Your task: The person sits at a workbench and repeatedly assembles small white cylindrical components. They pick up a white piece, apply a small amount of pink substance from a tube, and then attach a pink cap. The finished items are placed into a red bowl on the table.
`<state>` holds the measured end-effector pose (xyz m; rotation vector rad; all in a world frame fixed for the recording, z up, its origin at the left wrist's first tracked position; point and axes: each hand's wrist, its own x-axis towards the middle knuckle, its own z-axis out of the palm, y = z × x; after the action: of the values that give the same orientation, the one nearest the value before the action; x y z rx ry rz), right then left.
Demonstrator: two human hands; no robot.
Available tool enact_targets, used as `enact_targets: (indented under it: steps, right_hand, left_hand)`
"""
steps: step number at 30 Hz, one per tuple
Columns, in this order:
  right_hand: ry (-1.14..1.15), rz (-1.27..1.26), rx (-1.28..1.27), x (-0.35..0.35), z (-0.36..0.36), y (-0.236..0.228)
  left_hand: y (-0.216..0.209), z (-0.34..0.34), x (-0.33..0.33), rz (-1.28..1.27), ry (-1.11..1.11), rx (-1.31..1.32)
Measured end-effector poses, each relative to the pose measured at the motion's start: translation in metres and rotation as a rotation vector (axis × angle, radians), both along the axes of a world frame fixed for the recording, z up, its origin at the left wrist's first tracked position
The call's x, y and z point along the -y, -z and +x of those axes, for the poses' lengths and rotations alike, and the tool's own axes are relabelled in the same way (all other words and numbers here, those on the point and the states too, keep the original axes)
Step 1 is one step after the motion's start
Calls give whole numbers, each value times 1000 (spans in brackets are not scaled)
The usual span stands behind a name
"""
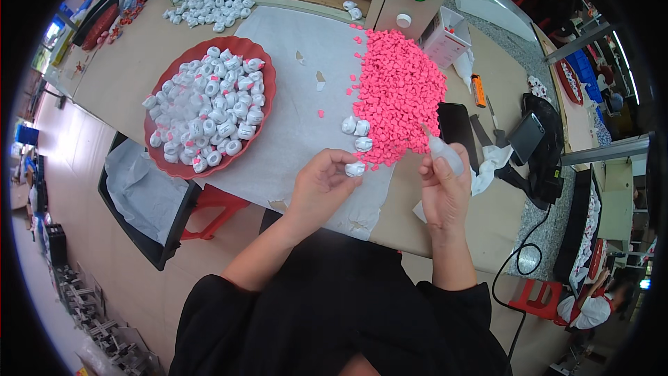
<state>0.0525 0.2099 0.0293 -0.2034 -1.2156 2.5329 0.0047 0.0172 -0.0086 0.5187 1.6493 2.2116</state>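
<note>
Left hand pinches small white piece at fingertips, beside near edge of pink pile. Right hand clamped around squeeze bottle. Three white pieces just beyond; red bowl farther left.

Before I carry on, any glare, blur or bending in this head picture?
Head view: dark rim, straight edges bowing toward it; the pale floor washes out bright at left; a milky haze softens some small white pieces in the red scalloped tray; the bare left hand and bare right hand read clearly; pieces in the bright pink pile blend together.
</note>
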Motion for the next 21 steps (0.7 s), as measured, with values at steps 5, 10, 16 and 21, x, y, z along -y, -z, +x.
enact_targets:
  steps: [5, 10, 16, 21]
  right_hand:
    - [-36, 250, 217, 0, 0, -2]
    - [-142, 489, 246, -7, -3, -18]
    - [-127, 1262, 60, -4, -9, -4]
    - [-99, 1538, -25, 17, -14, 8]
  left_hand:
    - [-12, 11, 8, -222, 255, -183]
    - [-7, 18, 19, 26, 125, 105]
    - [-5, -4, 20, 242, -151, 243]
    - [-5, -1, 19, 247, -174, 245]
